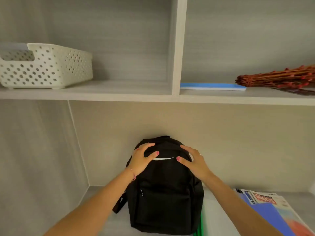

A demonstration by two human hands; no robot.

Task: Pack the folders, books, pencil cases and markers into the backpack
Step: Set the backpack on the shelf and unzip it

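Note:
A black backpack [163, 198] with a white swoosh stands upright against the back wall of the lower shelf bay, its zips looking closed. My left hand [142, 160] rests on its top left shoulder, fingers spread and lightly bent over the curve. My right hand [193, 160] lies on the top right shoulder the same way. To the right of the bag lie a white folder [216, 217] with a green edge, a blue folder [265, 217] and a printed book or magazine [265, 199].
The upper shelf carries a white perforated basket [44, 67] at the left, a flat blue-and-white book or pad [213, 86] right of the vertical divider [178, 46], and a bundle of red-brown twigs [279, 78] at the far right.

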